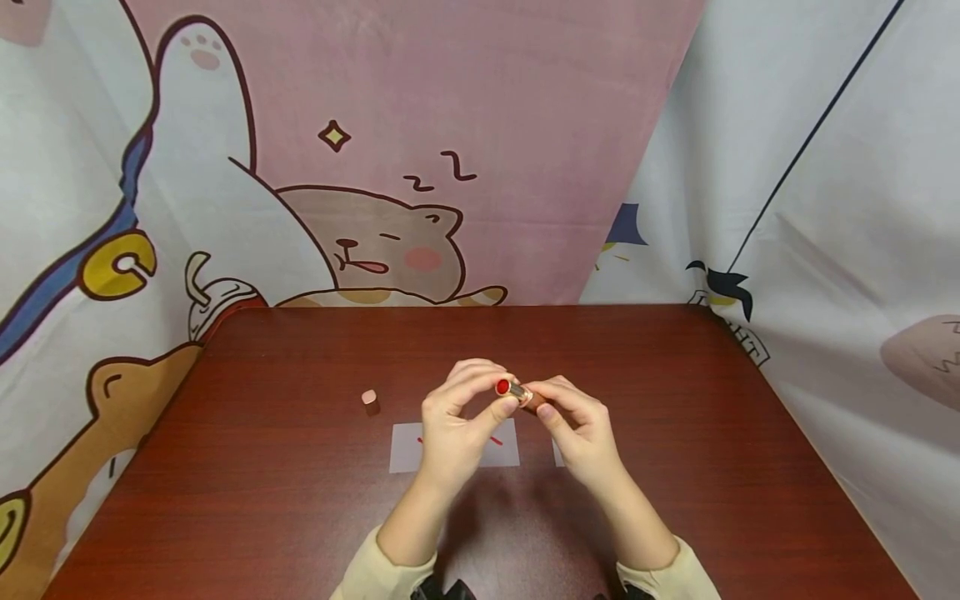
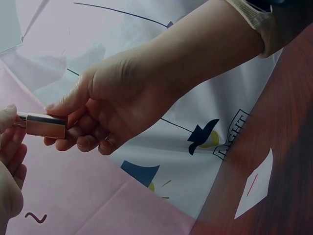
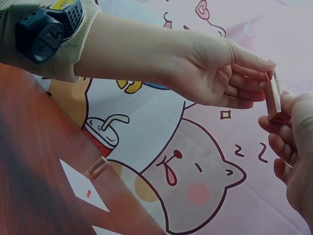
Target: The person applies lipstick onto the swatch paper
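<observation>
An uncapped lipstick with a red tip, a gold collar and a brownish base is held above the table between both hands. My left hand pinches its gold upper part between thumb and fingers. With thumb and fingers, my right hand grips the base. The left wrist view shows the lipstick's base at the right fingertips. In the right wrist view, the left hand reaches the lipstick from the left. The lipstick cap stands on the table, left of the hands.
A white paper with red strokes lies under the left hand, partly hidden by it. Another white paper shows mostly covered behind the right hand. The brown table ends at a printed cloth backdrop.
</observation>
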A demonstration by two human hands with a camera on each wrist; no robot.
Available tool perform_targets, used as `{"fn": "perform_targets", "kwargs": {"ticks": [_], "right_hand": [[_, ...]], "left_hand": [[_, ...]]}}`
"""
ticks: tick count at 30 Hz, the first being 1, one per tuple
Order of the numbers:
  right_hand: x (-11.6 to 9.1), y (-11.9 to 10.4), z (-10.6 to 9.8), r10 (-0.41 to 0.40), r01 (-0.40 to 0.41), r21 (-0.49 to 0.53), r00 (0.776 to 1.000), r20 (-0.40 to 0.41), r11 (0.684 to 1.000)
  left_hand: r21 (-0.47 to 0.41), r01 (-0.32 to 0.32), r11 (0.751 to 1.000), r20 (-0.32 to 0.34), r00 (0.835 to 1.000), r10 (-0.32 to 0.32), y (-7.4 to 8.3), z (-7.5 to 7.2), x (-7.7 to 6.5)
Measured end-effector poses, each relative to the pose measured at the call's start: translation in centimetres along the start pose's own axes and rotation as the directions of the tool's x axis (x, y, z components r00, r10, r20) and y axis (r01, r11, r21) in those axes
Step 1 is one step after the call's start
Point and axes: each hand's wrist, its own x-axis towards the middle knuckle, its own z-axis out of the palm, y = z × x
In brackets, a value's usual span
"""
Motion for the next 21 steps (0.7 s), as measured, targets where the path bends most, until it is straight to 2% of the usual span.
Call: {"fn": "perform_targets", "kwargs": {"ticks": [11, 15, 21], "right_hand": [[0.0, 0.28, -0.02, -0.044, 0.037, -0.122, 0.998, -0.05, 0.992], [0.04, 0.55, -0.05, -0.079, 0.068, -0.143, 0.994, -0.07, 0.987], [0.07, 0.31, 0.08, -0.086, 0.07, -0.163, 0.992, -0.088, 0.984]], "left_hand": [[0.019, 0.005, 1.0, -0.005, 1.0, -0.005, 0.03, -0.07, 0.04], [0.028, 0.002, 1.0, -0.009, 1.0, -0.002, 0.02, -0.08, 0.04], [0.037, -0.002, 0.999, -0.013, 1.0, 0.002, -0.01, -0.09, 0.01]]}}
